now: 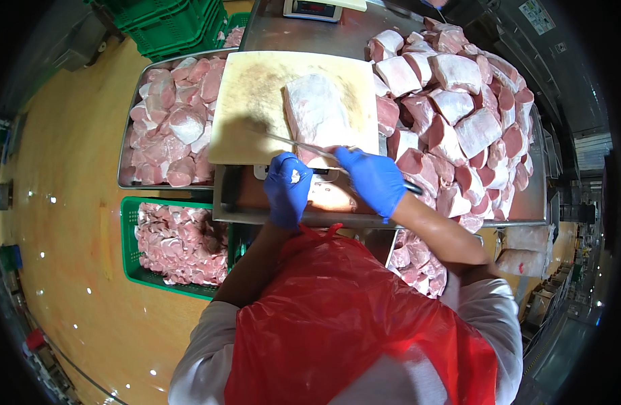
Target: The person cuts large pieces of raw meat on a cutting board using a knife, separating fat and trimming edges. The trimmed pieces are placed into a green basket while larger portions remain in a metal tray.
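Note:
A slab of raw meat [315, 108] with a whitish fat layer lies on the cream cutting board [246, 81]. My right hand [374, 179], in a blue glove, grips a knife [298, 143] just off the slab's near end. Its thin blade points left across the board, and the dark handle's end sticks out behind the palm. My left hand [287, 192], also gloved in blue, is closed beside the board's near edge. A small pale scrap [295, 177] of meat shows at its fingers; the rest of what it holds is hidden.
Many cut meat pieces [459, 101] are heaped on the steel table [519, 206] at right. More fill a metal tray [126, 169] at left. A green basket [130, 250] of trimmings stands below it. Green crates [168, 30] and a scale [313, 9] are at the back.

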Tool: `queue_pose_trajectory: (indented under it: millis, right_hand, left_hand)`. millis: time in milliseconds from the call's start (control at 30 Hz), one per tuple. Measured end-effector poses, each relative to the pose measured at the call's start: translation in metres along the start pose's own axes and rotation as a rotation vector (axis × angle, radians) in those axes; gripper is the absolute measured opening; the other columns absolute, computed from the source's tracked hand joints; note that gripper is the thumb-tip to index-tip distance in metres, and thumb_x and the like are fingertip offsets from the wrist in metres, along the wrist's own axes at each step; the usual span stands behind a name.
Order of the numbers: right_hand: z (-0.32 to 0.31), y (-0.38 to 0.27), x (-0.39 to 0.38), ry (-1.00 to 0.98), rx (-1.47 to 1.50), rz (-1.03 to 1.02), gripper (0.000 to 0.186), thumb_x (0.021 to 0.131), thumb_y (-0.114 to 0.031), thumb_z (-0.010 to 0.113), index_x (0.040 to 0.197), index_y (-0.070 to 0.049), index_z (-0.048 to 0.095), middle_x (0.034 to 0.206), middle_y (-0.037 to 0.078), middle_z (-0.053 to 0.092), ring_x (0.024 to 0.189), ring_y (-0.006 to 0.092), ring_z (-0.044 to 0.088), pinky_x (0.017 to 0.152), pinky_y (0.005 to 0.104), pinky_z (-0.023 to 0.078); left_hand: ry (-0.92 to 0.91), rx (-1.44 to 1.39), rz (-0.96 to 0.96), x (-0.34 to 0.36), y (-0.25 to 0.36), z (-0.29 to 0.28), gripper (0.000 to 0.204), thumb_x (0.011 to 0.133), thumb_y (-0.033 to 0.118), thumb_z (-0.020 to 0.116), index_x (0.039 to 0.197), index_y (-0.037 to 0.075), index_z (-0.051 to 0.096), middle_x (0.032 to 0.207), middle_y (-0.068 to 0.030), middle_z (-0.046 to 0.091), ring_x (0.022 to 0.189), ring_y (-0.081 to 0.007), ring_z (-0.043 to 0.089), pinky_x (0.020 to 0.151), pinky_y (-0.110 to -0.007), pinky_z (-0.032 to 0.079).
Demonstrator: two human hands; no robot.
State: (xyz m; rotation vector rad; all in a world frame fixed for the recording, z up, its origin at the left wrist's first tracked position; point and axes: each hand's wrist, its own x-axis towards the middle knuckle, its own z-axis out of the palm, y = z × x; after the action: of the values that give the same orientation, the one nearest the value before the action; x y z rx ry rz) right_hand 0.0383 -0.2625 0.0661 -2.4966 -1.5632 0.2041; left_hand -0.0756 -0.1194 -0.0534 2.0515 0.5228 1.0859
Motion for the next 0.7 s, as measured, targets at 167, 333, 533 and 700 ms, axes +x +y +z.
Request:
queue_pose_trajectory:
  millis: [167, 333, 533, 700]
  right_hand:
    - [-0.031, 0.092, -0.07, -0.217, -0.492, 0.002, 0.029, 0.09, -0.008, 0.056, 0.118, -0.011, 0.055, 0.082, 0.014, 0.066, 0.067, 0.0314, 0.068, 0.054, 0.0435, 0.052]
    - [-0.06, 0.126, -0.123, -0.088, -0.173, 0.045, 0.013, 0.094, -0.014, 0.064, 0.103, -0.008, 0.058, 0.083, 0.016, 0.066, 0.069, 0.0366, 0.067, 0.056, 0.0454, 0.05]
    - [0.027, 0.09, -0.109, 0.526, 0.37, 0.31, 0.021, 0.099, -0.01, 0.063, 0.113, 0.006, 0.062, 0.098, 0.021, 0.073, 0.08, 0.032, 0.072, 0.072, 0.037, 0.055]
    - [0.034, 0.044, -0.036, 0.662, 0.809, 0.463, 0.023, 0.1, -0.011, 0.062, 0.115, 0.007, 0.062, 0.091, 0.016, 0.073, 0.078, 0.0197, 0.07, 0.071, 0.032, 0.054]
  left_hand:
    - [0.056, 0.147, -0.016, -0.01, -0.017, -0.04, 0.022, 0.07, -0.001, 0.075, 0.082, 0.008, 0.059, 0.09, -0.0077, 0.063, 0.08, -0.0224, 0.064, 0.072, -0.033, 0.052]
    - [-0.377, 0.392, -0.366, -0.014, -0.068, -0.194, 0.018, 0.072, -0.002, 0.067, 0.082, 0.003, 0.053, 0.075, -0.0111, 0.055, 0.07, -0.0287, 0.054, 0.066, -0.04, 0.047]
    - [-0.376, 0.47, -0.142, 0.036, -0.061, -0.19, 0.047, 0.088, 0.007, 0.069, 0.133, 0.0, 0.056, 0.119, -0.0292, 0.064, 0.111, -0.0409, 0.063, 0.093, -0.045, 0.052]
    - [-0.415, 0.297, -0.018, 0.104, 0.029, 0.005, 0.08, 0.085, 0.046, 0.074, 0.141, -0.003, 0.047, 0.115, -0.0345, 0.059, 0.104, -0.0455, 0.062, 0.09, -0.048, 0.054]
